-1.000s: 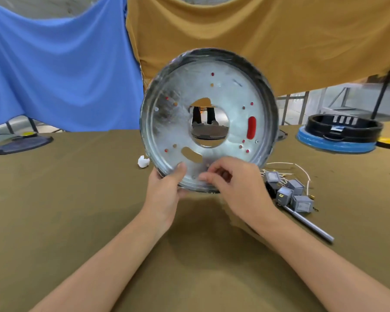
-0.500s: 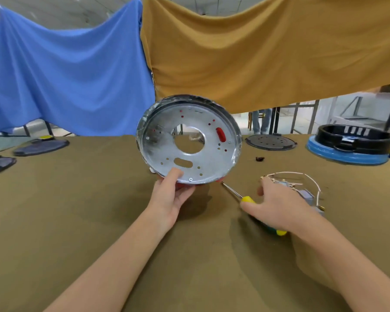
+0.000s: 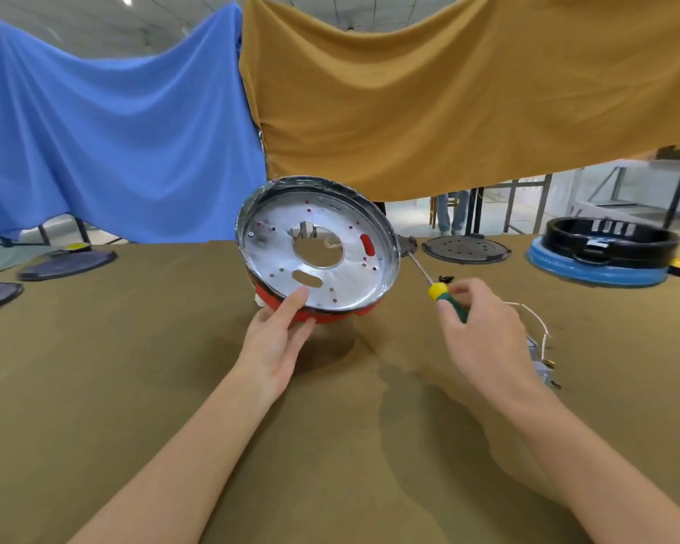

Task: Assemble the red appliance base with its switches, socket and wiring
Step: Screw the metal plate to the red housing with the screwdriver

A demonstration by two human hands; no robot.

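Note:
The red appliance base [image 3: 354,276] is round, red outside and shiny metal inside, with a large centre hole and several small holes. It is tilted up toward me above the olive table. My left hand [image 3: 277,339] grips its near rim, thumb on the metal face. My right hand [image 3: 483,331] holds a screwdriver [image 3: 434,286] with a yellow and green handle, its shaft pointing up-left toward the base's right rim. Grey switch parts with white wiring [image 3: 534,327] lie behind my right hand, mostly hidden.
A black ring on a blue base [image 3: 601,257] stands at the far right. A dark round plate [image 3: 466,249] lies behind the base. Dark discs [image 3: 65,263] lie at far left. A small black part [image 3: 446,278] sits near the screwdriver. Blue and mustard cloths hang behind.
My right hand left the base, picked up the screwdriver from the table and raised it toward the base. My left hand lowered the base and tilted it flatter.

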